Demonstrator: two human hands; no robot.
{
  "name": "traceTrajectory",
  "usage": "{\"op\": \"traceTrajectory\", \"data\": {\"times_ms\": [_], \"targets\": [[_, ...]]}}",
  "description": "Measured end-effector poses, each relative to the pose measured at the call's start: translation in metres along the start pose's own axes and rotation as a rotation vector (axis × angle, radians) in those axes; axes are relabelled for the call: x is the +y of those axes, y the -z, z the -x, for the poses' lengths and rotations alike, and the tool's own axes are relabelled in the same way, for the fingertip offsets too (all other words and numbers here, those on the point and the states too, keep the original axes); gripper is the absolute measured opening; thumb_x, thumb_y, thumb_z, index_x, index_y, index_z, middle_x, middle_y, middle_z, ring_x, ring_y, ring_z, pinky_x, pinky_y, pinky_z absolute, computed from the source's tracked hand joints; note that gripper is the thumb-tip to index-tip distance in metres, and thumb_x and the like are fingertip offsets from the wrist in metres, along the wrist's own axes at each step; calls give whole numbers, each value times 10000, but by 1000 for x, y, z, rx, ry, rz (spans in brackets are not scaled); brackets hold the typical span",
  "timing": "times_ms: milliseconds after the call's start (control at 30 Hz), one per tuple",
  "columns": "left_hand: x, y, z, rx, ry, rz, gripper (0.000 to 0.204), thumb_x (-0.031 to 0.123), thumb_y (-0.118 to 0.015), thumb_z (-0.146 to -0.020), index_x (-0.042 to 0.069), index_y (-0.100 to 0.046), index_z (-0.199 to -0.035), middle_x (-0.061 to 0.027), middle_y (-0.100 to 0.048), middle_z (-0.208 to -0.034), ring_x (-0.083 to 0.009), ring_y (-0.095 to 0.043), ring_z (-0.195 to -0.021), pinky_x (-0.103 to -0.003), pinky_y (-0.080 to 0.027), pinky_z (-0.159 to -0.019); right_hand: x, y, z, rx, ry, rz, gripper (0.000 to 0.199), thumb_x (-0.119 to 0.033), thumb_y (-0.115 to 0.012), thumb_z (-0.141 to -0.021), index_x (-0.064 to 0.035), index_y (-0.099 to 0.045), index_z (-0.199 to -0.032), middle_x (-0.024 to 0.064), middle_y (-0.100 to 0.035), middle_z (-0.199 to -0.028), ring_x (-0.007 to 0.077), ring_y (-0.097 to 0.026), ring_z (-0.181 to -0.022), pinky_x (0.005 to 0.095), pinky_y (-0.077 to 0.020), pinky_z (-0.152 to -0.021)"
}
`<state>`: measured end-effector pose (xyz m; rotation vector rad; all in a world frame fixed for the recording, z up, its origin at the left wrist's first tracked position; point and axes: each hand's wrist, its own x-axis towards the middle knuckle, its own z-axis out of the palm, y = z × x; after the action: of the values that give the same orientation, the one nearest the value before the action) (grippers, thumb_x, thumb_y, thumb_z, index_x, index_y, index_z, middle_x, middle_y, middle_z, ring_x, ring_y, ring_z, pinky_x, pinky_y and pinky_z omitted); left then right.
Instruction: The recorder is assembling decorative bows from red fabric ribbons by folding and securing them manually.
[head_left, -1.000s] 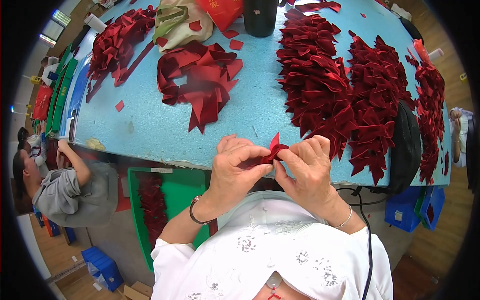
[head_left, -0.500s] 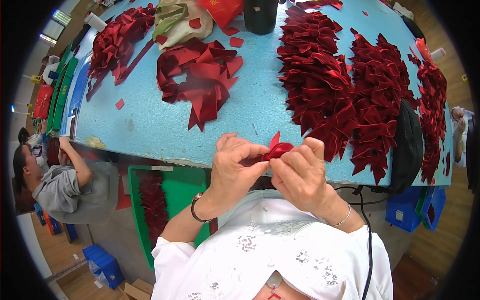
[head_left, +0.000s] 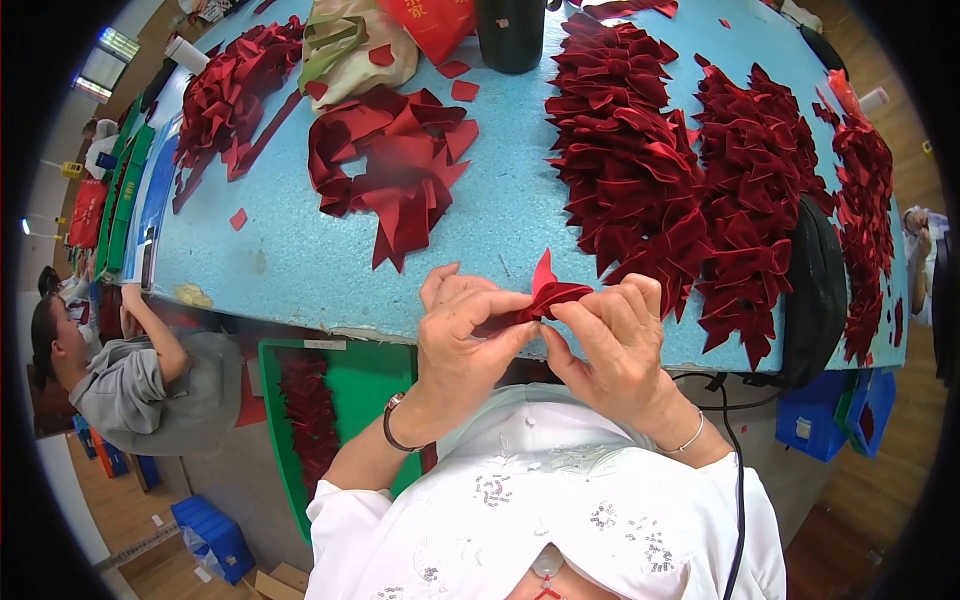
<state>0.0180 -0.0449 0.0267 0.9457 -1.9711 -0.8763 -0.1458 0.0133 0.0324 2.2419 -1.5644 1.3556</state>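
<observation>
At far left, a seated co-worker in a grey top (head_left: 130,395) shows side-on, lower body hard to make out. Just right, a green bin (head_left: 365,385) holds a strip of dark red bows (head_left: 310,415); the left forearm hides its right part. Above, on the blue table (head_left: 270,275), lie a tangled pile of red ribbon (head_left: 240,95), a pale cloth bag (head_left: 385,60) cut off by the upper edge, and a loose red ribbon heap (head_left: 415,165). The black cup (head_left: 510,40) is cut off too.

The left hand (head_left: 465,320) is mostly closed, pinching a red ribbon piece (head_left: 550,295) between thumb and index finger; its other fingers curl behind, partly hidden. The piece is over the table's near edge, 1 pointed end standing up, its left part covered by the fingers. The right hand (head_left: 610,325), fingers bent, grips its right side with thumb and index fingertip; the exact contact is covered.

Further right are 3 bands of dark red bows (head_left: 625,150). A black pouch (head_left: 815,300) covers part of the middle band. At far right, a person (head_left: 925,250) is cut off by the dark rim.
</observation>
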Motion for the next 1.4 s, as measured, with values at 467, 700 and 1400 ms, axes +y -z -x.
{"op": "traceTrajectory", "data": {"times_ms": [467, 700, 1400], "targets": [[-1, -6, 3, 4, -105, -143, 245, 17, -759, -594, 69, -677, -819, -6, -615, -670, -170, -563, -739, -441, -321, -947, 6, -3, 2, -154, 94, -29, 255, 45, -676, -549, -21, -579, -776, 48, -502, -701, 198, -461, -625, 358, -365, -656], [-7, 0, 7, -120, 38, 47, 235, 21, -781, -630, 32, -695, -848, -18, -614, -675, -122, -567, -695, -359, -440, -868, 12, 1, 12, -187, 336, 98, 238, 14, -653, -525, 3, -587, -753, 35, -472, -687, 180, -462, -635, 356, -384, -671], [0, 16, -1, -263, 678, 901, 229, -4, -675, -798, -32, -626, -1020, -77, -666, -890, -90, -612, -777, -204, -492, -709, 25, 17, 24, 35, -117, -303, 349, 94, -657, -658, 2, -571, -983, 105, -582, -864, 247, -527, -776, 370, -429, -711]]}}
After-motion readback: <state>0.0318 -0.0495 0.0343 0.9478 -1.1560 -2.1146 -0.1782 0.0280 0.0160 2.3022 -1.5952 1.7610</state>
